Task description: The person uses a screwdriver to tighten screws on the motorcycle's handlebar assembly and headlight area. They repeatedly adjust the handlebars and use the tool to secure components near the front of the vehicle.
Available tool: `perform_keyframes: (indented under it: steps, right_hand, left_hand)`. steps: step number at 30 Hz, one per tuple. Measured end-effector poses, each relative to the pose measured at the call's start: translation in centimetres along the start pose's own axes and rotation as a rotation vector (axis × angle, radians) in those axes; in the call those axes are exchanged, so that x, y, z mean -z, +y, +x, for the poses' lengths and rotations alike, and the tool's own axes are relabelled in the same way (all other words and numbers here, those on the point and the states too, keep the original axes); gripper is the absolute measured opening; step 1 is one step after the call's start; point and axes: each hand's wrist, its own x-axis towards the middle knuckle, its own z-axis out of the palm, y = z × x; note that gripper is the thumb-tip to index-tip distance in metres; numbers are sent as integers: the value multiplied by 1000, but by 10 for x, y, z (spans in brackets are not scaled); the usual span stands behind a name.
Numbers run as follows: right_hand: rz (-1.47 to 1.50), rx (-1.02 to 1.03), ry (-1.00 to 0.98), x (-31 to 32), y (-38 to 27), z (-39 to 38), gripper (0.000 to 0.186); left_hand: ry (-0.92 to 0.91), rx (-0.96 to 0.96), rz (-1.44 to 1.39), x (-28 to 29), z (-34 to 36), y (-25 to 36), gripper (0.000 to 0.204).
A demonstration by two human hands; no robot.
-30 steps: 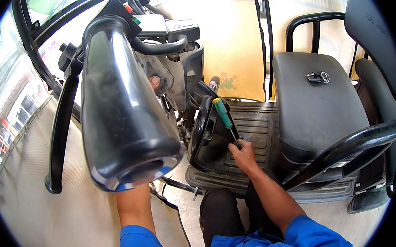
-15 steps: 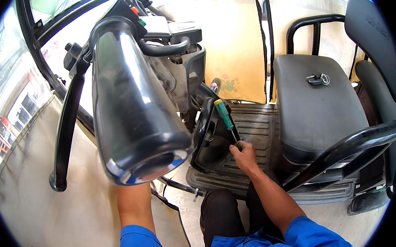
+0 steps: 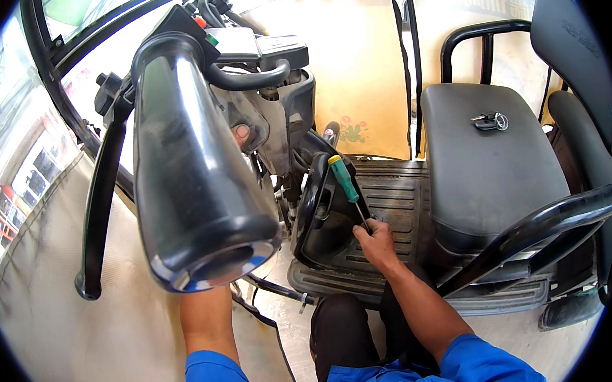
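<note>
My right hand is closed round the metal shaft of a screwdriver, over the ribbed footboard. The green handle with its yellow end points up and away from me. My left forearm passes under the large black handlebar grip, which hides most of the hand. Only a fingertip of my left hand shows past the grip's right side, by the grey front panel. Whether that hand holds anything is hidden.
A black brake lever runs left of the grip. On the right, a dark padded seat carries a bunch of keys. Black tube rails flank the seat, and the ribbed footboard lies below the panel.
A fingertip of my left hand has come into sight beside the grip, at the front panel. In the picture the grip sits slightly further left. My right hand keeps its hold on the screwdriver.
</note>
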Motion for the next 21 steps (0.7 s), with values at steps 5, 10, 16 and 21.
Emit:
perform_keyframes:
  steps: [5, 10, 16, 21]
  right_hand:
    - [-4, -5, -8, 1, 4, 0, 33]
    - [-30, -16, -43, 1, 8, 0, 32]
    - [9, -11, -32, -2, 2, -1, 33]
    - [-19, 8, -15, 0, 7, -2, 33]
  left_hand:
    - [-94, -336, 575, 31, 12, -7, 47]
    - [-84, -366, 632, 26, 4, -6, 45]
    - [-84, -407, 666, 16, -7, 4, 47]
    - [-90, -417, 660, 12, -5, 0, 51]
